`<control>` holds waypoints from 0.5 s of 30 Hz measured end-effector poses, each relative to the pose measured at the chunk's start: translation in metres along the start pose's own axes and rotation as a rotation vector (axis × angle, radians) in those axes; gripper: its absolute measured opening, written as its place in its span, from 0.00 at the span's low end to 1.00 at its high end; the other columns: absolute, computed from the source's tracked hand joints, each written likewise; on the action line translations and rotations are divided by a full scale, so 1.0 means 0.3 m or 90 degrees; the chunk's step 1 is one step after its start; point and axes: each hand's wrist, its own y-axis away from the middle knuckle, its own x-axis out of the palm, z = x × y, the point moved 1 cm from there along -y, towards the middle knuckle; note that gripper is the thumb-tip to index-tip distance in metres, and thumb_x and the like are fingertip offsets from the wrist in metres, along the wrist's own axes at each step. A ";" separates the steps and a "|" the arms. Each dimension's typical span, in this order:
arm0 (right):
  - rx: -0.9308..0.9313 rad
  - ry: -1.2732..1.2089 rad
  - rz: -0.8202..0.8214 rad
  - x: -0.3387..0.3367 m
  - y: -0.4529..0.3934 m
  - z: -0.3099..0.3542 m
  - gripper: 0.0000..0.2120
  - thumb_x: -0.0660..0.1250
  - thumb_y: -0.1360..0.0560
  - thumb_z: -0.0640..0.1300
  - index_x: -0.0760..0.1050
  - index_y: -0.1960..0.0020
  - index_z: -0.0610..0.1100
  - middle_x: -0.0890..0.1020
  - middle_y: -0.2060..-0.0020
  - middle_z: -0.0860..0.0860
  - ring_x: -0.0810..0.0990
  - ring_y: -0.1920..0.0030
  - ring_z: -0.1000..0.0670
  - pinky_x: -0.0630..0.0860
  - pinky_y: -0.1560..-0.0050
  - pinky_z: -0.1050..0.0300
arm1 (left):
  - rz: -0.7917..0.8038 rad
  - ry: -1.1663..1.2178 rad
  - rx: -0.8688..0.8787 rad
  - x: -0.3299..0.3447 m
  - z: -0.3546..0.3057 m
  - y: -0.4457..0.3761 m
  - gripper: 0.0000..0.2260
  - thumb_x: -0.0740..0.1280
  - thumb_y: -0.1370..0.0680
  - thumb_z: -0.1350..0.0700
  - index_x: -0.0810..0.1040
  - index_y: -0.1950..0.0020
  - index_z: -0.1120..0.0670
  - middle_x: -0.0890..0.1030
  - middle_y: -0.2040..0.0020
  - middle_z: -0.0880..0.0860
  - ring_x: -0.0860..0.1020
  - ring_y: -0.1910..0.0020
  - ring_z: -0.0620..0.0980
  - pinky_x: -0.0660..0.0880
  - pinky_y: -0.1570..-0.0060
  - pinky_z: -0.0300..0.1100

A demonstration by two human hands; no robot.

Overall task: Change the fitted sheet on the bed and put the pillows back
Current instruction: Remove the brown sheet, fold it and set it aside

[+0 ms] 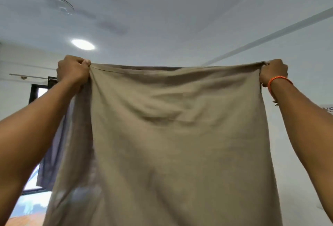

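A tan-brown sheet [173,135] hangs stretched in front of me, held high at head level. My left hand [73,71] grips its upper left corner with fingers curled round the hem. At the upper right corner my right hand [273,71] grips the hem; an orange thread band sits on that wrist. The cloth falls past the bottom of the view and hides the bed and the pillows.
Behind the sheet on the left are a window [36,96] with a grey curtain [52,153] and a curtain rod. A spinning ceiling fan [61,5] and a round ceiling light [83,44] are overhead. White wall stands on the right.
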 end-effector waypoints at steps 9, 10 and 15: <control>0.033 -0.025 -0.050 0.064 -0.007 -0.037 0.24 0.58 0.29 0.48 0.79 0.37 0.40 0.81 0.40 0.35 0.84 0.45 0.34 0.80 0.39 0.39 | -0.060 -0.053 0.011 0.132 -0.021 0.005 0.14 0.67 0.16 0.47 0.86 0.40 0.54 0.84 0.42 0.63 0.81 0.42 0.67 0.77 0.42 0.57; 0.034 -0.016 -0.062 0.068 0.014 -0.022 0.24 0.59 0.26 0.49 0.78 0.34 0.41 0.79 0.36 0.36 0.81 0.39 0.33 0.77 0.34 0.40 | -0.064 -0.059 0.016 0.148 -0.022 -0.001 0.14 0.67 0.16 0.47 0.86 0.41 0.54 0.84 0.43 0.64 0.81 0.43 0.68 0.77 0.42 0.57; 0.033 0.007 -0.080 0.108 0.023 -0.017 0.20 0.60 0.19 0.44 0.73 0.28 0.40 0.71 0.29 0.36 0.75 0.32 0.32 0.73 0.30 0.44 | -0.069 -0.045 -0.012 0.188 -0.032 -0.042 0.14 0.67 0.17 0.47 0.86 0.41 0.54 0.83 0.42 0.63 0.80 0.41 0.67 0.77 0.41 0.57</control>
